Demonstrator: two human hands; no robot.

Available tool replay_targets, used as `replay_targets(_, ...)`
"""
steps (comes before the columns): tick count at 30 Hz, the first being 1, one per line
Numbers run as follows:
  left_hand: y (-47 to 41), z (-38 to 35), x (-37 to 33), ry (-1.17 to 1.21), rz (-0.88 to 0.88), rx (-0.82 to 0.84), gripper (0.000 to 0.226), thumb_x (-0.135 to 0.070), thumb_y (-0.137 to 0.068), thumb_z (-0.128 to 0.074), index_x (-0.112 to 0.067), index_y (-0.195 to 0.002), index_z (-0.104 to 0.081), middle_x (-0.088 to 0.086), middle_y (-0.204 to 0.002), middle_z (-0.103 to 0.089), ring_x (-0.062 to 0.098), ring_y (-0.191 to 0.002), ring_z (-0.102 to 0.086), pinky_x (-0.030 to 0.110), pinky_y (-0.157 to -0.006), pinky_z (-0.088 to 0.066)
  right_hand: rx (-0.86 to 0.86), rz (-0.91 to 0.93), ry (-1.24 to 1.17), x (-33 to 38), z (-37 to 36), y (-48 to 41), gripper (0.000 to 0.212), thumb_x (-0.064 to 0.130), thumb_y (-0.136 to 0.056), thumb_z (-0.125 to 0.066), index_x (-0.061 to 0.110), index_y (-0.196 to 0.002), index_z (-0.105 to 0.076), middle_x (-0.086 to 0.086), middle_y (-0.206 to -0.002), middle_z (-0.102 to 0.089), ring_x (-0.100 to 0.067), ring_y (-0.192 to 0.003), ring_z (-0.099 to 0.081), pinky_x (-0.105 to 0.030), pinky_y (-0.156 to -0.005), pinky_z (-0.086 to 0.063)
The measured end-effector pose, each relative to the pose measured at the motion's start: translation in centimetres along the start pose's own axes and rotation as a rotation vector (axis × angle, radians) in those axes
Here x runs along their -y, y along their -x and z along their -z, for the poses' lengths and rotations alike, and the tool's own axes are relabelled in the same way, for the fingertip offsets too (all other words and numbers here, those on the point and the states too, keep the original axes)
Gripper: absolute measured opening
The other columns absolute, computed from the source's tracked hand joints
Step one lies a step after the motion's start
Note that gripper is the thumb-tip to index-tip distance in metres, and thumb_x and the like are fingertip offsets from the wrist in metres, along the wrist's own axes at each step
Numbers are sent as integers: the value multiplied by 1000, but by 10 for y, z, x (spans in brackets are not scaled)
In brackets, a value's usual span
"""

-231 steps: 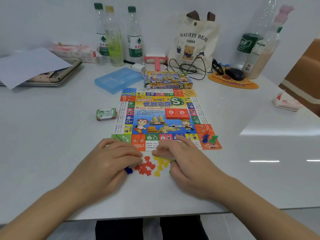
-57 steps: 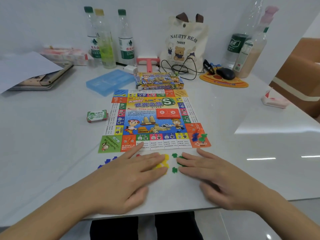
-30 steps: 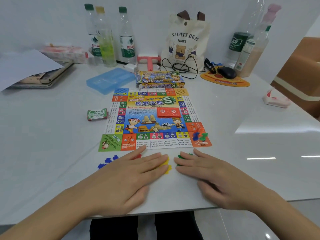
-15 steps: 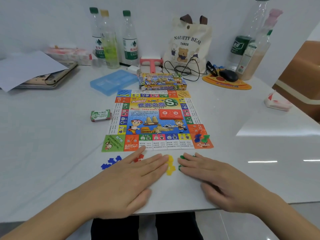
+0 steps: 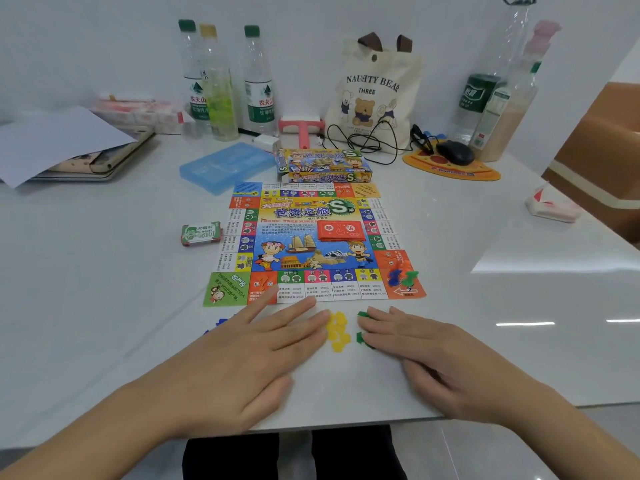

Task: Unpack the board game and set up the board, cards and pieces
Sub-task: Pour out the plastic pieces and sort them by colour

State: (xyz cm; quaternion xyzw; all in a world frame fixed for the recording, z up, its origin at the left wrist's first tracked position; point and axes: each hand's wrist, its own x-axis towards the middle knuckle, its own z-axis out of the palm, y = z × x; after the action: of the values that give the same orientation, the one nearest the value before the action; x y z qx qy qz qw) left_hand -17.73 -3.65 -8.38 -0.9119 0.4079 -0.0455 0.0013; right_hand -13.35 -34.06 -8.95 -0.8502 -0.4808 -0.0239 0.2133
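The colourful game board [image 5: 313, 245] lies flat on the white table, with a red card stack [image 5: 342, 231] on its middle and several pawns [image 5: 401, 277] on its near right corner. The game box [image 5: 323, 166] sits just behind it, and a green money stack [image 5: 201, 233] lies to its left. My left hand [image 5: 256, 351] rests flat and open on the table, covering red pieces; blue pieces [image 5: 220, 323] peek out at its left. Yellow pieces [image 5: 337, 329] lie between my hands. My right hand [image 5: 426, 355] lies flat, fingertips touching green pieces [image 5: 362, 327].
Behind the board stand three bottles [image 5: 221, 81], a blue plastic case [image 5: 225, 166], a tote bag [image 5: 375, 95] with cables, a mouse [image 5: 453, 152] on an orange pad and more bottles. Papers [image 5: 59, 143] lie far left, a tissue pack [image 5: 550, 206] right. The table edge runs just under my wrists.
Over the last seconds my hands spread the pile of small pieces into colour groups. In the last half second the hands hardly moved, staying flat beside the yellow pieces.
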Motion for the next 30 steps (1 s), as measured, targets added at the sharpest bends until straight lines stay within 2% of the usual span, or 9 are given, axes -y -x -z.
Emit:
replay_targets(3, -3, 1, 0, 5, 17, -29, 58, -33, -96, -28, -20, -151, -20, -4, -160, -11, 15, -147, -4, 49, -113, -8, -9, 5, 3, 0, 1, -1, 50, 10, -87, -42, 14, -135, -55, 5, -146, -46, -8, -139, -36, -36, -112, -33)
replay_targets(7, 2, 6, 6, 16, 24, -100, 57, -29, -93, -30, -18, -149, -29, -4, -157, -23, 15, -146, -14, 51, -113, -11, -68, 4, 0, -1, 7, 3, 47, 9, -86, -42, 13, -129, -61, 6, -142, -51, -8, -135, -42, -37, -111, -35)
replay_targets(13, 7, 9, 9, 41, -31, -148, 52, -25, -86, -38, -22, -136, -51, -11, -143, -47, 14, -141, -31, 58, -112, -16, -133, 68, 8, -6, 7, 6, 42, 7, -81, -44, 12, -114, -69, 3, -129, -62, -9, -126, -53, -42, -107, -40)
replay_targets(21, -5, 3, 1, 53, -59, -131, 50, -25, -88, -40, -22, -137, -51, -10, -145, -45, 11, -142, -28, 60, -111, -17, -81, 87, 38, -5, 0, 3, 43, 8, -80, -46, 12, -116, -69, 4, -131, -61, -10, -129, -50, -43, -108, -38)
replay_targets(24, -4, 3, 5, 54, -33, -183, 50, -23, -87, -40, -22, -135, -53, -8, -144, -47, 13, -140, -33, 58, -112, -17, -131, 67, 32, -8, 2, 6, 44, 7, -79, -44, 10, -115, -69, 2, -131, -61, -11, -128, -51, -42, -107, -40)
replay_targets(27, -1, 3, 13, 37, 22, -237, 48, -21, -85, -42, -20, -129, -58, -5, -140, -52, 17, -136, -39, 58, -110, -21, -193, 16, 50, -11, 6, 10, 43, 8, -78, -42, 10, -110, -71, 2, -128, -63, -10, -122, -57, -40, -100, -46)
replay_targets(30, 1, 0, 17, 19, 60, -278, 46, -20, -83, -42, -19, -125, -61, -4, -135, -56, 18, -131, -44, 56, -109, -23, -183, 23, 68, -8, 4, 8, 42, 9, -77, -42, 10, -107, -72, 2, -126, -64, -9, -119, -58, -33, -103, -44)
